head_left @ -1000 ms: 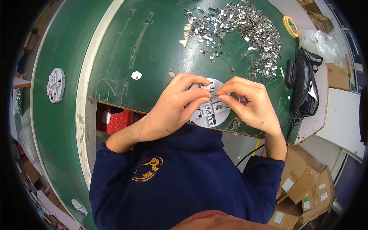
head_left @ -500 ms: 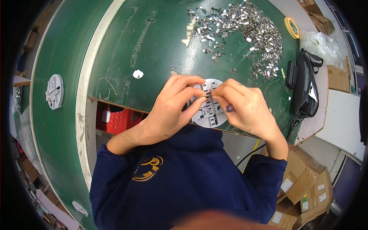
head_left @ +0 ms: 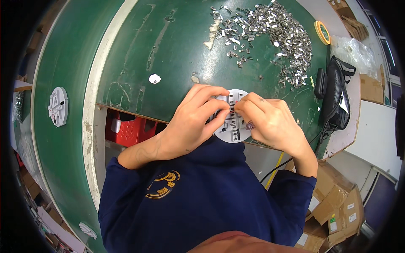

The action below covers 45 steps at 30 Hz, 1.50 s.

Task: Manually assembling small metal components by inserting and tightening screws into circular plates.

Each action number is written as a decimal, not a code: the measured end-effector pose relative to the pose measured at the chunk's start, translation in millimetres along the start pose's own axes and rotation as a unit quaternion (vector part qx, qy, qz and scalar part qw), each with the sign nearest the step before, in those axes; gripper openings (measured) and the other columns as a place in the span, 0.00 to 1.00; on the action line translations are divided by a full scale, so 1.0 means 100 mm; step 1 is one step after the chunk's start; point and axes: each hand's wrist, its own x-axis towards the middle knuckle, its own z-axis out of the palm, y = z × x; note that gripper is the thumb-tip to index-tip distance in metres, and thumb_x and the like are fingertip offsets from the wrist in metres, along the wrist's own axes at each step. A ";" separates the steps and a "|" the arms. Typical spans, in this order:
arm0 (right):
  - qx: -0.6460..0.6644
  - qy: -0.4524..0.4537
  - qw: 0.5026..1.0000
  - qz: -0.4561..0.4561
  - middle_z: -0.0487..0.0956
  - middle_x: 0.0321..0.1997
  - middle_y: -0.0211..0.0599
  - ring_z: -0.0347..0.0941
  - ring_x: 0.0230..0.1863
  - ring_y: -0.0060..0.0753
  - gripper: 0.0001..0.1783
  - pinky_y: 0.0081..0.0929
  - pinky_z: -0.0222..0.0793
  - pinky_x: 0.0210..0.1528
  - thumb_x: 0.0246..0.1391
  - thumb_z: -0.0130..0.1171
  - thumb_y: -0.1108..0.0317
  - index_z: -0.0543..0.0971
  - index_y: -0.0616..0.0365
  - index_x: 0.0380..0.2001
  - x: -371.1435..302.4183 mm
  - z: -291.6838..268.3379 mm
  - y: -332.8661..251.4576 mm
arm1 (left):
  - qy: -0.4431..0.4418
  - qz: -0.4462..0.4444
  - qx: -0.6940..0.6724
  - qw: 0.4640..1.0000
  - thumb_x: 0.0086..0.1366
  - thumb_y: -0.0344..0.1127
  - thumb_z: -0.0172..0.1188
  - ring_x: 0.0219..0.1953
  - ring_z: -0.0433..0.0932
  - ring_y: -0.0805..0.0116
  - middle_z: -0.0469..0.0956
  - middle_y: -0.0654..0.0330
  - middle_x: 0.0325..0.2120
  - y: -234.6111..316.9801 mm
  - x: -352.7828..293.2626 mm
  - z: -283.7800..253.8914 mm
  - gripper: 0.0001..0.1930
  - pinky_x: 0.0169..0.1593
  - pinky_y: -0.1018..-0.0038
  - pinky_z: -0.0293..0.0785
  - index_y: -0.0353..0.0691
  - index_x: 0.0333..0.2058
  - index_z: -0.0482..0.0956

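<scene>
A round white plastic base (head_left: 230, 137) with raised slots and small dark metal pieces lies at the near edge of the green table, directly in front of me. My left hand (head_left: 196, 110) comes in from its left side, thumb and forefinger pinched together over the middle of the base. From the other side my right hand (head_left: 274, 122) meets it, also with thumb and fingertips pressed together. The fingertips of both hands almost touch. Whatever lies between them is too small and too covered to make out. Below the hands, the slotted part of the base stays visible.
Small metal clips (head_left: 287, 33) are heaped at the far right of the table. Beside them are a roll of yellow tape (head_left: 322, 33) and a black bag (head_left: 338, 92). Another white base (head_left: 58, 106) sits on the green strip at left. A red crate (head_left: 126, 130) stands below the table.
The whole view has shifted slightly. Both hands stay pinched over the middle of the base, with only small finger movements.
</scene>
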 end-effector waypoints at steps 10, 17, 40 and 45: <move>0.023 0.019 1.000 0.005 0.75 0.32 0.38 0.74 0.23 0.43 0.19 0.34 0.71 0.24 0.33 0.60 0.84 0.74 0.62 0.35 -0.03 0.06 -0.01 | 0.002 0.000 -0.006 1.000 0.54 0.23 0.68 0.46 0.76 0.57 0.79 0.57 0.45 -0.01 -0.05 0.02 0.09 0.47 0.66 0.73 0.36 0.35 0.80; -0.046 -0.008 0.999 0.002 0.72 0.30 0.41 0.76 0.23 0.41 0.12 0.34 0.73 0.25 0.38 0.60 0.79 0.72 0.63 0.31 0.04 0.05 -0.16 | 0.009 0.003 -0.014 1.000 0.53 0.22 0.68 0.46 0.76 0.56 0.79 0.57 0.45 -0.03 -0.06 0.04 0.10 0.47 0.67 0.74 0.36 0.35 0.80; 0.122 0.016 0.982 0.146 0.77 0.27 0.36 0.75 0.24 0.37 0.05 0.32 0.68 0.24 0.49 0.65 0.78 0.78 0.62 0.27 -0.05 -0.01 -0.18 | -0.130 0.011 0.006 0.991 0.49 0.41 0.75 0.60 0.62 0.42 0.63 0.43 0.60 -0.05 -0.09 -0.07 0.41 0.63 0.56 0.65 0.26 0.57 0.67; 0.332 0.173 0.920 0.116 0.70 0.16 0.30 0.62 0.16 0.28 0.18 0.26 0.59 0.19 0.62 0.54 0.68 0.71 0.59 0.17 0.00 -0.09 -0.05 | -0.130 0.039 0.004 0.991 0.47 0.44 0.76 0.61 0.62 0.42 0.63 0.42 0.60 -0.05 -0.09 -0.04 0.45 0.63 0.56 0.65 0.25 0.58 0.65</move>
